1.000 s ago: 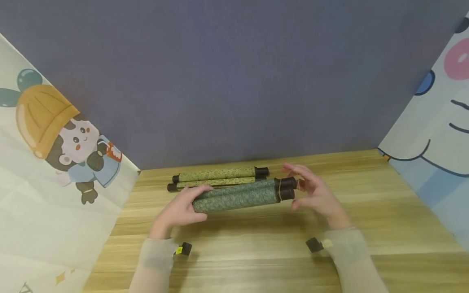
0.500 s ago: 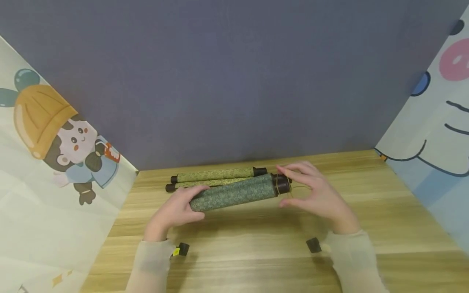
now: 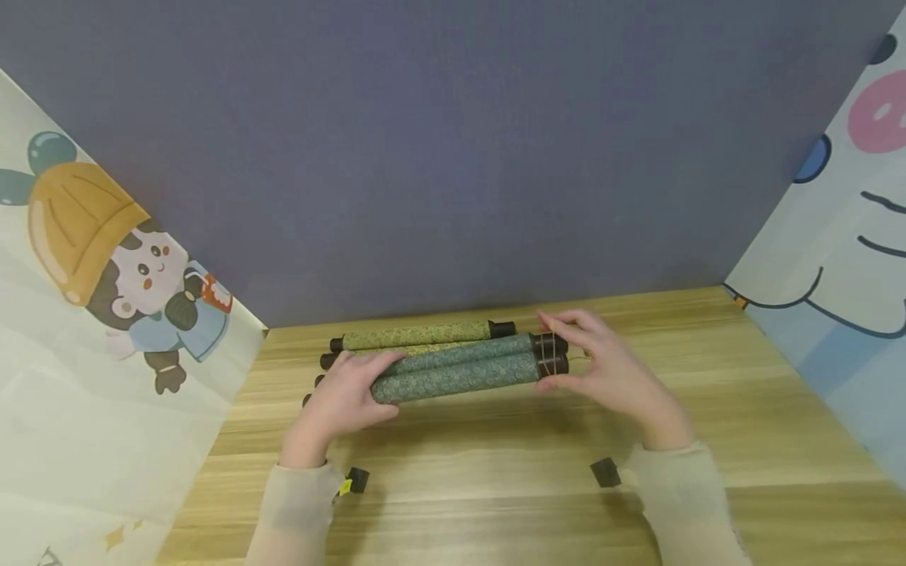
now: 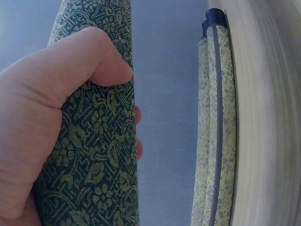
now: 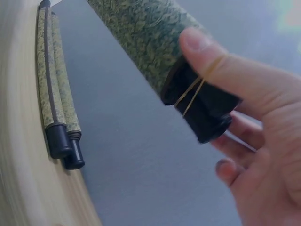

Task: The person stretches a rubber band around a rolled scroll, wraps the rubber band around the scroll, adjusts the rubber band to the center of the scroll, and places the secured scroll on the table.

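A pair of green patterned scrolls [image 3: 456, 381] with dark end knobs lies side by side above the table, tilted up slightly to the right. My left hand [image 3: 343, 397] grips them near their left end; in the left wrist view its thumb [image 4: 96, 59] lies across the cloth. At the right end is my right hand [image 3: 605, 369], with a thin yellowish rubber band [image 5: 194, 92] caught over its thumb. The band also runs round the dark knobs [image 5: 202, 113]. Some of the right fingers are hidden behind the knobs.
Two yellow-green scrolls [image 3: 418, 336] with dark knobs lie on the wooden table [image 3: 481, 487] behind the green ones, near the grey back panel [image 3: 453, 157]. Printed cartoon sheets [image 3: 71, 377] stand at both sides.
My right hand has moved left and closer round the knobs, and the band is now stretched by it. The green scrolls were turned, then turned back so both show again.
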Available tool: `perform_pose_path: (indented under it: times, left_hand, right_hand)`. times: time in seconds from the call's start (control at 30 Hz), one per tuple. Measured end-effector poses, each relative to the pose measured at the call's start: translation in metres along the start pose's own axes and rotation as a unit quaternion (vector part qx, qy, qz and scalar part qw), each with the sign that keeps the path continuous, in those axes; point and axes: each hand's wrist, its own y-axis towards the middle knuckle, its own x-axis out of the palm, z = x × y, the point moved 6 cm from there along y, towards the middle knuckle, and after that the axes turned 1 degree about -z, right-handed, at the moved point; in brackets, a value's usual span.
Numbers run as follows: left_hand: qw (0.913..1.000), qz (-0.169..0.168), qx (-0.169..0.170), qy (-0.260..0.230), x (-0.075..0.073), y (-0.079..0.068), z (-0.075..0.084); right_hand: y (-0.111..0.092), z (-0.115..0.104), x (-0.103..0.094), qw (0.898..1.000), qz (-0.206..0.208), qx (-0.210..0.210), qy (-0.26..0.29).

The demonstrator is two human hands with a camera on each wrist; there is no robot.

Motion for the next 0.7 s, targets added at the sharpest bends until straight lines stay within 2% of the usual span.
perform_pose_path:
  times: [0.17,0.7]
  left_hand:
    - [0.9996,0.008,-0.002,0.026,-0.004,0.001,0.001]
    - [0.9978,0.029,0.012,0.058,-0.007,0.0,0.003]
  right_hand:
    - [-0.001,-0.002,0.001,0.999,-0.038,0.004,0.003]
    - [-0.007,-0.018,-0.001,0.997,-0.08,0.004,0.013]
